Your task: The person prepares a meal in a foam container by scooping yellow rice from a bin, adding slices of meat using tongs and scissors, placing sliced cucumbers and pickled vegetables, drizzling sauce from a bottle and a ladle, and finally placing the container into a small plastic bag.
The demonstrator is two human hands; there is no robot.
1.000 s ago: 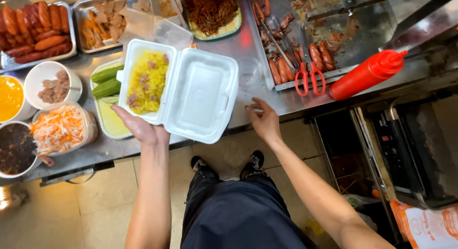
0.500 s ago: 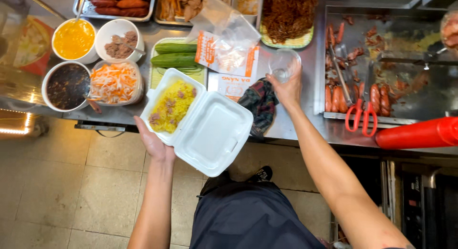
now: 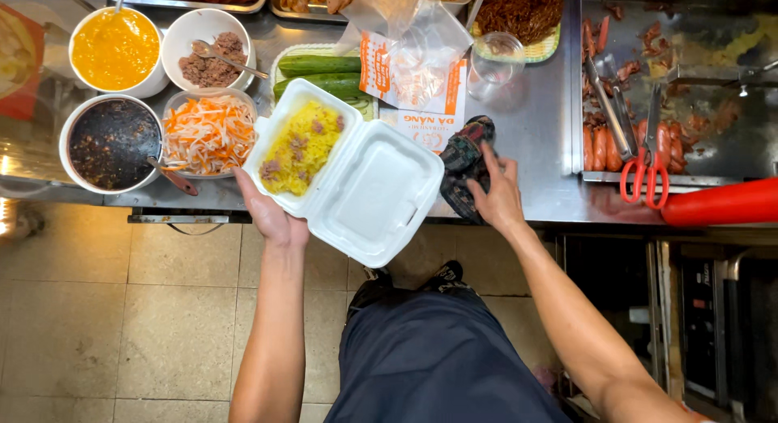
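- My left hand is under the open white foam box, fingers curled up around its near left corner, bearing it just over the tabletop edge.
- The box's left half holds yellow rice; the right half, the lid, is bare.
- My right hand is laid on a dark patterned cloth at the tabletop's front edge, fingers spread over it; I cannot tell if they pinch it.
- The cloth sits just right of the box lid.
- Left of the box: a bowl of shredded carrot and white vegetable, touching or nearly so, and a bowl of dark sauce.
- Behind those: a bowl of orange sauce and a bowl of minced meat.
- Behind the box: cucumbers and clear bags.
- Far right: red-handled scissors on the griddle tray beside sausages; a red squeeze bottle lies near them.
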